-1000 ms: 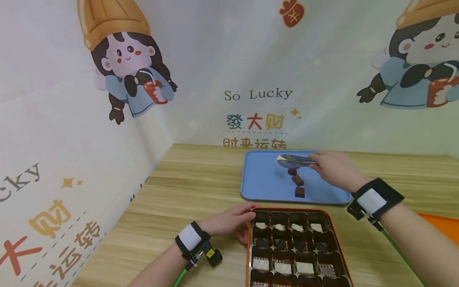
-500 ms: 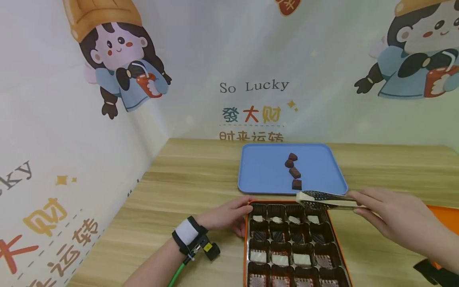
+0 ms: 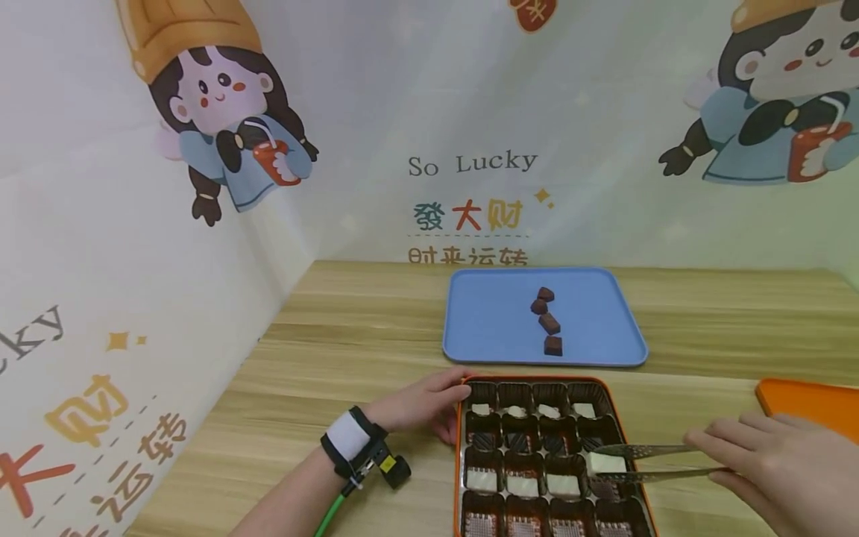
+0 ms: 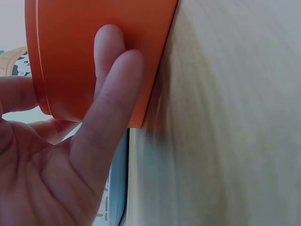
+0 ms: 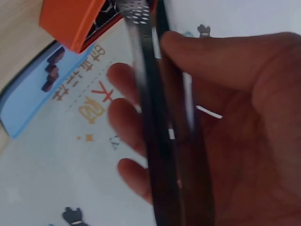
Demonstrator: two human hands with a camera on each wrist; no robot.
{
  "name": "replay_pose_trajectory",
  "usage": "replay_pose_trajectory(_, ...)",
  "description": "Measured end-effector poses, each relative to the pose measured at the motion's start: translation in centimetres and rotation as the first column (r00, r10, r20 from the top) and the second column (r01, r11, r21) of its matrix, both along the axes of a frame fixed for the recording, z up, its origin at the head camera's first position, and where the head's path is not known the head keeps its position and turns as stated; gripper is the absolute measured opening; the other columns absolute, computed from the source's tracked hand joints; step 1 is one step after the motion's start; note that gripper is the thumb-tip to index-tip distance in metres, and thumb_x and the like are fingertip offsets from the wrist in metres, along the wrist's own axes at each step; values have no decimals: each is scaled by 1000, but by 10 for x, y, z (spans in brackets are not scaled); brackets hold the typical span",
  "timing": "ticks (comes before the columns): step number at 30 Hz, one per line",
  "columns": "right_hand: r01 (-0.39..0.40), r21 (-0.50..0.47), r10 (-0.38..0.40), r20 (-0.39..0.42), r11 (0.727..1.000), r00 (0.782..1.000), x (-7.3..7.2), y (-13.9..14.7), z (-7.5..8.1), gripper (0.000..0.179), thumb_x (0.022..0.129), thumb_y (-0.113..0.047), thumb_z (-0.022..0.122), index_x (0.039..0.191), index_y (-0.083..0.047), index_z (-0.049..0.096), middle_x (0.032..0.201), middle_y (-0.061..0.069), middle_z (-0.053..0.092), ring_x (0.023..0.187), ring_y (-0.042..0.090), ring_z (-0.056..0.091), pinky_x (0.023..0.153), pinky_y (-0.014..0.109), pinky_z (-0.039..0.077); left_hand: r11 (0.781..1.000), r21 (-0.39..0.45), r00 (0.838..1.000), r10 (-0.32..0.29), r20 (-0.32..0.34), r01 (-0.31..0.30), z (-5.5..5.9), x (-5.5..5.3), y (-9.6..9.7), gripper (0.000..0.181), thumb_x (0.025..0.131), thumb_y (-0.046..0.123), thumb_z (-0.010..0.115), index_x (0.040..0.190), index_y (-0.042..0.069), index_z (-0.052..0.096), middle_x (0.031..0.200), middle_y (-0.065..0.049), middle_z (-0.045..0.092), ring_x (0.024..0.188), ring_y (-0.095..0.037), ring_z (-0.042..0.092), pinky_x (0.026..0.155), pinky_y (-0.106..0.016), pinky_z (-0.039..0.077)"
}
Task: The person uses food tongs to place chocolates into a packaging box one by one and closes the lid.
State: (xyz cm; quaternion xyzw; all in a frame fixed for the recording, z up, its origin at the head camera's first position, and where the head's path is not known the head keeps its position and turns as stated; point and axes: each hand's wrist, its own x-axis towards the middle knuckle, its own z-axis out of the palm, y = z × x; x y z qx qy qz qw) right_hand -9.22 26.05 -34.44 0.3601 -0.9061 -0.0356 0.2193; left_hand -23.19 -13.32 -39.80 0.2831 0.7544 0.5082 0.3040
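My right hand (image 3: 765,466) holds metal tongs (image 3: 651,450), their two arms running between its thumb and fingers in the right wrist view. Between the tong tips is a pale white chocolate (image 3: 607,464), over the rightmost compartment of the third row in an orange-rimmed box (image 3: 459,462). Dark and white chocolates sit in the box's brown divided insert. My left hand (image 3: 426,406) grips the far left corner of that box; in the left wrist view its fingers (image 4: 110,89) lie against the orange side wall. The box's near end is cut off by the head view.
Behind the box lies a blue tray (image 3: 483,350) bearing several dark chocolates (image 3: 549,323) in a line. An orange tray (image 3: 805,403) is at the right, partly behind my right hand. A printed cloth (image 3: 362,149) hangs along the table's back and left sides.
My right hand has brought the tongs with the white chocolate from above the blue tray toward me, over the box. One more dark chocolate on the tray is uncovered. The left hand stays put.
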Motion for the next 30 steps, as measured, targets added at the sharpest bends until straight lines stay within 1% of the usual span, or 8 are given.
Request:
replay_pose_trajectory(2,15,69,-15,1,998,1000,1,-5,3,76,93,-61,11,94,-18,74,83,-12,60,65,6,50,51,27,46,1000,-11,1000,5,-2,-5,0,0,0,40,107,25,37,144,10,39,78,-12,59,60,-20,62,57,-37,58)
replay_pose_trajectory(5,33,201,-44,51,979,998,1,-14,12,48,95,-60,44,96,-20,72,83,-11,57,67,11,51,54,29,47,1000,-14,1000,7,-8,-7,1,0,0,41,107,25,38,146,11,38,80,-13,59,60,-20,62,57,-37,58)
replay_pose_trajectory(9,32,351,-73,104,936,992,-3,-28,23,51,78,-68,64,95,-20,68,79,-9,50,61,11,36,52,27,37,1000,-11,1000,11,-4,-11,1,1,0,41,107,25,38,145,11,38,78,-13,59,60,-20,62,56,-37,58)
replay_pose_trajectory(11,28,404,-75,102,914,992,-4,-35,25,50,80,-67,63,93,-20,67,76,-8,47,60,11,29,52,26,30,1000,-8,1000,15,0,-15,2,1,0,40,107,24,38,145,11,39,77,-12,59,59,-20,62,56,-37,58)
replay_pose_trajectory(16,28,472,-74,78,881,994,-6,-51,28,19,76,-27,82,86,-20,68,70,-7,43,57,11,29,51,24,28,1000,-5,1000,17,2,-17,1,2,1,40,107,23,38,144,8,39,75,-11,59,58,-18,62,55,-37,58)
replay_pose_trajectory(20,25,479,-62,61,877,996,-6,-62,29,16,76,-24,82,78,-18,66,65,-6,38,55,12,30,50,24,29,1000,-5,1000,20,1,-20,1,3,3,41,107,23,38,144,7,38,75,-12,58,58,-18,61,55,-38,58)
replay_pose_trajectory(23,21,495,-42,31,869,999,-6,-73,30,25,79,-19,79,66,-17,58,60,-4,30,52,13,27,50,25,26,1000,-10,1000,25,-2,-25,2,3,2,40,107,23,38,145,9,39,76,-12,58,59,-18,61,55,-37,58)
replay_pose_trajectory(30,47,567,-49,-12,822,999,-9,-98,40,43,78,-17,77,54,-18,41,55,-5,26,53,12,18,53,25,15,1000,-1,1000,10,5,-10,0,1,2,41,107,23,37,146,9,37,76,-11,58,58,-18,61,56,-37,58)
